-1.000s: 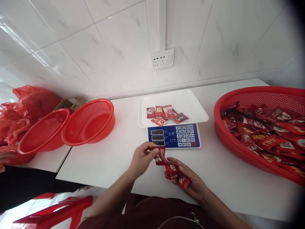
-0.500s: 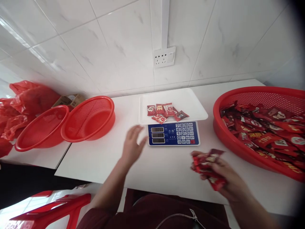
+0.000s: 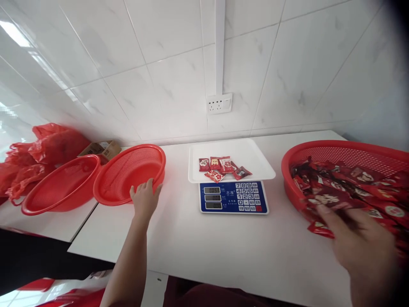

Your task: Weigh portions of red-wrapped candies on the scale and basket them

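Note:
My left hand reaches over the near right rim of a red plastic basket. Its fingers are spread above the basket's inside; whether they touch the rim I cannot tell. At the right, my right hand, blurred, grips small red snack packets at the near left edge of a large red basket. That basket is heaped with similar wrapped packets. Between the hands is a blue and white digital scale. Several red packets lie on its white tray.
Another red basket sits farther left, beside red plastic bags and a cardboard box. A white tiled wall with a socket rises behind the white table. Part of a red stool shows at the lower left.
My left hand has moved left from beside the scale to the basket. My right hand has gone right, carrying packets to the large basket. The view has tilted up slightly.

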Tool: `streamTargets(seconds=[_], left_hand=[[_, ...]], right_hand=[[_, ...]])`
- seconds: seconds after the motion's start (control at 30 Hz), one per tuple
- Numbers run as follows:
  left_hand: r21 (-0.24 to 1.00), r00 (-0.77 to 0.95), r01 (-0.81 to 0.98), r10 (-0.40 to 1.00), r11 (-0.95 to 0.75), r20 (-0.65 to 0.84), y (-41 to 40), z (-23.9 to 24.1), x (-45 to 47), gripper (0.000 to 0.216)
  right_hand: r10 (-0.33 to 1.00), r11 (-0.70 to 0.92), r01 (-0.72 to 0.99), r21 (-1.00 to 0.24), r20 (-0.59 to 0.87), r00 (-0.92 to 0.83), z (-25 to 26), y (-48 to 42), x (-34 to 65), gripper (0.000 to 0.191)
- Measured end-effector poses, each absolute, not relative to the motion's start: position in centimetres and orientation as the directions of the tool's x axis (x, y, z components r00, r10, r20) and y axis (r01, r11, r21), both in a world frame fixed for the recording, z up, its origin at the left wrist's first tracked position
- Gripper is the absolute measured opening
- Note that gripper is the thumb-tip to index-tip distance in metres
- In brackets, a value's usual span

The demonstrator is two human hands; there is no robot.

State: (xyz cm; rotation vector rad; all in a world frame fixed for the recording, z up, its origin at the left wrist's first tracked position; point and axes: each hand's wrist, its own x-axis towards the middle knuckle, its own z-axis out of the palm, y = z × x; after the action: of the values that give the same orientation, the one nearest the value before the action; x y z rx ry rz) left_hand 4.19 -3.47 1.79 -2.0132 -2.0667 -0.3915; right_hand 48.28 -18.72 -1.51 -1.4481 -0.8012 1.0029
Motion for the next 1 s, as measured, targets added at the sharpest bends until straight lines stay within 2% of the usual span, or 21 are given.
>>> streamTargets(seconds=[0.03,0.07,0.1,0.17,0.23,0.3,0.37,0.5,0.63,0.77,0.87,1.0], left_hand=[[0.041,0.001,0.999,0.940,-0.016,0.342,-3.8,1.7,4.8,0.048],[0.059,0.028,0.997,0.941,-0.050,0.336,-4.1,1.7,5.4,0.047],[0.081,0.050,0.993,0.942,-0.081,0.333,-4.4,1.8,6.0,0.047],[0.128,0.092,0.981,0.932,-0.145,0.349,-4.7,2.2,7.4,0.047],[0.180,0.180,0.949,0.911,-0.260,0.370,-4.6,2.6,9.3,0.051],[0.252,0.331,0.869,0.879,-0.425,0.343,-4.0,3.0,11.7,0.061],[0.334,0.486,0.760,0.828,-0.558,0.280,-2.7,3.2,14.3,0.074],[0.390,0.647,0.665,0.752,-0.637,0.123,1.0,3.6,18.5,0.096],[0.358,0.716,0.654,0.698,-0.666,-0.012,3.8,3.7,20.3,0.101],[0.271,0.735,0.639,0.675,-0.720,0.059,4.8,3.2,20.8,0.090],[0.219,0.716,0.653,0.686,-0.725,0.131,5.1,2.7,21.0,0.067],[0.233,0.701,0.657,0.694,-0.717,0.162,5.6,2.5,21.0,0.036]], right_hand=[[0.854,-0.118,0.008,-0.993,-0.098,0.511,-1.4,-18.4,46.8,0.035],[0.845,-0.099,0.025,-0.995,-0.071,0.530,-1.2,-18.2,45.2,0.038],[0.863,-0.074,-0.027,-0.997,-0.077,0.499,-1.1,-18.0,43.7,0.040],[0.911,-0.101,-0.210,-0.972,-0.175,0.372,-1.3,-17.7,41.2,0.044],[0.944,-0.212,-0.354,-0.911,-0.284,0.166,-2.0,-17.6,39.6,0.044],[0.935,-0.338,-0.392,-0.855,-0.351,-0.040,-3.0,-17.6,38.9,0.041],[0.912,-0.410,-0.387,-0.826,-0.375,-0.166,-3.8,-17.8,38.4,0.038],[0.907,-0.420,-0.410,-0.810,-0.357,-0.224,-4.5,-18.3,38.0,0.036],[0.899,-0.433,-0.422,-0.796,-0.345,-0.271,-4.7,-18.3,38.5,0.035],[0.899,-0.430,-0.413,-0.803,-0.340,-0.276,-5.0,-18.1,38.9,0.036],[0.896,-0.433,-0.397,-0.809,-0.339,-0.287,-5.0,-18.0,38.8,0.036],[0.890,-0.433,-0.362,-0.826,-0.329,-0.315,-5.2,-18.0,38.6,0.037]])
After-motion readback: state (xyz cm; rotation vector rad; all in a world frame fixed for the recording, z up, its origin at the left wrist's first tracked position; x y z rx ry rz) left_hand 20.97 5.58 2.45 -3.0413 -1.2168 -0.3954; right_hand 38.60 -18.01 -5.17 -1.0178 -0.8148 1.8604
